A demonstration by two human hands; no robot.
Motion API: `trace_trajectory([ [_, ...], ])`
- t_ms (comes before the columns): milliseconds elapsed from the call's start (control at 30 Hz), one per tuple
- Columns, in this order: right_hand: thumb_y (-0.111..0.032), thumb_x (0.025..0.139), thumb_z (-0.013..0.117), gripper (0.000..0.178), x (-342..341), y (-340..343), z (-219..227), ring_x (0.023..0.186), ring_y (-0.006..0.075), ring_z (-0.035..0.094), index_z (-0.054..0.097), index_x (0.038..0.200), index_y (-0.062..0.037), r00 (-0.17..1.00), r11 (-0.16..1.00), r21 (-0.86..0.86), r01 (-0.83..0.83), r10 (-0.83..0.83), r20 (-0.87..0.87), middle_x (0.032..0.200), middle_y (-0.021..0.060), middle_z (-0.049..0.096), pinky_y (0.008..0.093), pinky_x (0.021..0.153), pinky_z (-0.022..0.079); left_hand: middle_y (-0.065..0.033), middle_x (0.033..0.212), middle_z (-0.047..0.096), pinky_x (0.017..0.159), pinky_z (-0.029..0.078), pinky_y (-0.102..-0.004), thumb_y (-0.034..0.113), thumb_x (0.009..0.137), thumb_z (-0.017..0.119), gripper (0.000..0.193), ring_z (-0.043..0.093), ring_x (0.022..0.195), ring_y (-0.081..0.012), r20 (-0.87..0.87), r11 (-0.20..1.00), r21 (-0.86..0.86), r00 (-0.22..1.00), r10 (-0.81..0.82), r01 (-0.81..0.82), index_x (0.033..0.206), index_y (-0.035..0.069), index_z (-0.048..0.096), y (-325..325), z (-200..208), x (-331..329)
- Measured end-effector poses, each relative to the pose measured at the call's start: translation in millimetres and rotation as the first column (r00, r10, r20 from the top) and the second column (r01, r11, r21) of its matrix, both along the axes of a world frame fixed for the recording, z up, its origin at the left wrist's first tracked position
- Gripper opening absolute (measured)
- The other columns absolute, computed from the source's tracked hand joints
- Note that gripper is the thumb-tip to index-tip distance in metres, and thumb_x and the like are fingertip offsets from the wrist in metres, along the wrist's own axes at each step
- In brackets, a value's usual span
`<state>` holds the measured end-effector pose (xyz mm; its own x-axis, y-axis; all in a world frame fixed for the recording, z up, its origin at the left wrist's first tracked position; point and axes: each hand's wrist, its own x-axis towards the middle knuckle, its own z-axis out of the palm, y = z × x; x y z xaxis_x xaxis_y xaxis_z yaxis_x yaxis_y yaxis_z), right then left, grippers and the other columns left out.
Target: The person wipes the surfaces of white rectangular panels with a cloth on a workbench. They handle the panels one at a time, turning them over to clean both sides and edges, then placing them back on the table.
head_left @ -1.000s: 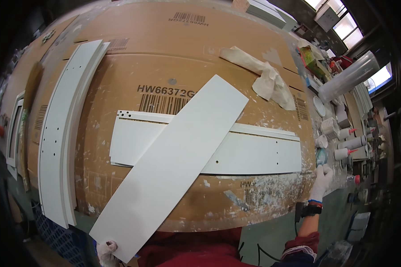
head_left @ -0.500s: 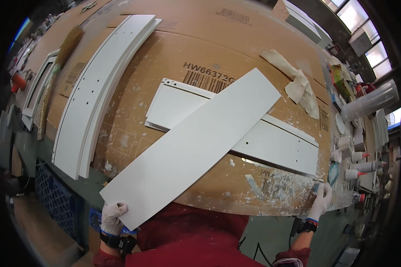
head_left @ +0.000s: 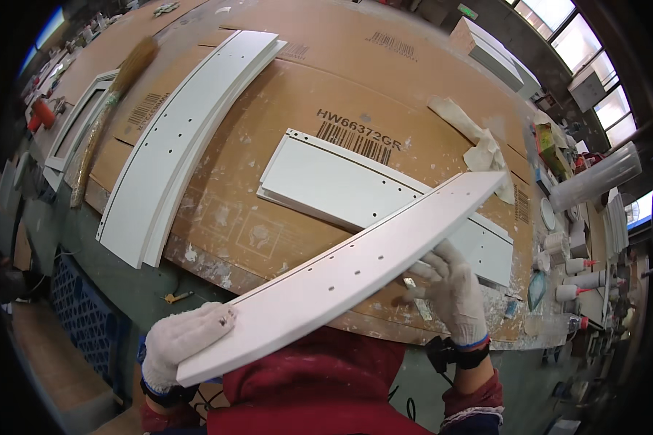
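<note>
A long white panel (head_left: 363, 264) with a groove and drilled holes is tilted up on edge in front of me, slanting from lower left to upper right. My left hand (head_left: 185, 344), in a white glove, grips its near end. My right hand (head_left: 453, 293), gloved too, is just under the panel's lower edge with fingers spread; whether the fingertips touch it I cannot tell. Behind it, a short stack of white grooved panels (head_left: 326, 174) lies on the cardboard, partly hidden by the raised panel. More long white panels (head_left: 174, 138) are stacked to the left.
Paint-spotted cardboard (head_left: 228, 217) covers the table. A straw brush (head_left: 123, 72) and a white frame (head_left: 76, 119) lie far left. At the right are a crumpled cloth (head_left: 479, 141), a clear plastic cylinder (head_left: 595, 177) and several bottles (head_left: 573, 292). A blue crate (head_left: 87, 319) stands low on the left.
The held panel has turned from its plain face to its drilled, grooved side and swung lower at the right. My right hand has moved from the table's front right edge to beneath the panel.
</note>
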<state>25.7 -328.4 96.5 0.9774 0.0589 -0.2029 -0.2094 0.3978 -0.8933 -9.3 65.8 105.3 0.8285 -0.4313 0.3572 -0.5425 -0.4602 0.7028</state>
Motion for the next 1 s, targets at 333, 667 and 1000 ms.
trace_trajectory([
  [333, -0.01, 0.093, 0.056, 0.042, 4, 18, -58, 0.117, 0.0318, 0.055, 0.043, 0.129, 0.0056, 0.964, 0.877, 0.4, 0.267, -0.238, -0.121, 0.127, 0.0186, 0.054, 0.0449, 0.101, 0.047, -0.0254, 0.135, 0.049, 0.107, 0.035, -0.0518, 0.023, 0.088, 0.065, 0.051, 0.041, 0.132, -0.0412, 0.448, 0.856, 0.314, 0.859, 0.248, -0.412, 0.132, 0.004, 0.049, -6, -42, -37],
  [667, -0.007, 0.092, 0.057, 0.045, 1, 29, -81, 0.119, 0.0276, 0.054, 0.042, 0.132, 0.0031, 0.962, 0.877, 0.397, 0.27, -0.232, -0.142, 0.129, 0.0144, 0.054, 0.0401, 0.102, 0.046, -0.02, 0.13, 0.054, 0.096, 0.051, -0.0387, 0.041, 0.099, 0.045, 0.057, 0.058, 0.115, -0.0287, -0.795, 0.071, -0.58, 0.546, -0.264, -0.811, 0.136, -0.003, 0.042, -20, -82, -42],
  [1000, -0.014, 0.093, 0.055, 0.038, 5, 18, -62, 0.102, 0.0245, 0.062, 0.047, 0.126, 0.0043, 0.974, 0.967, 0.218, 0.129, -0.082, -0.21, 0.115, 0.0139, 0.06, 0.0365, 0.087, 0.052, -0.0143, 0.103, 0.062, 0.08, 0.059, -0.0428, 0.004, 0.081, 0.056, 0.032, 0.067, 0.091, -0.0272, -0.939, 0.329, -0.341, 0.299, -0.171, -0.881, 0.112, -0.003, 0.052, -18, -124, -64],
])
